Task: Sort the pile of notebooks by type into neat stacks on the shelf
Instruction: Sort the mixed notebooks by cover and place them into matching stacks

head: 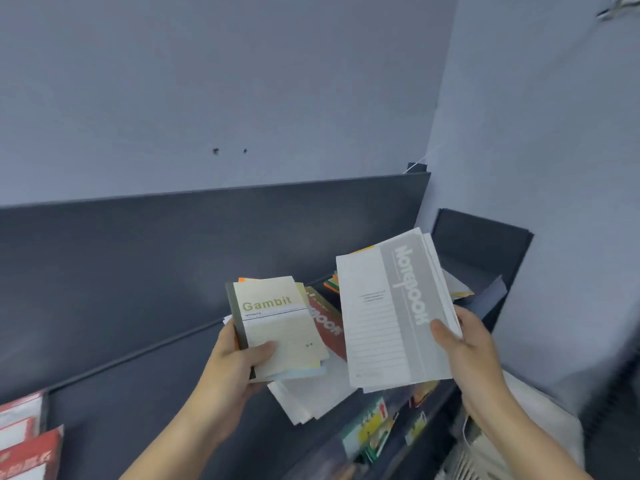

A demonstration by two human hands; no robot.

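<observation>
My left hand grips a small stack of notebooks with a cream "Gambit" notebook on top, thumb across its cover. A stack of larger notebooks sits in my right hand, a grey-and-white "Notebook" on top. Both stacks hang above the dark grey shelf. Under them lies the pile: a red notebook, white ones and orange and green edges.
The shelf has a tall dark back panel against a blue-grey wall. Red-and-white booklets stand at the lower left. A lower shelf at the bottom right holds colourful booklets. A side panel closes the shelf's right end.
</observation>
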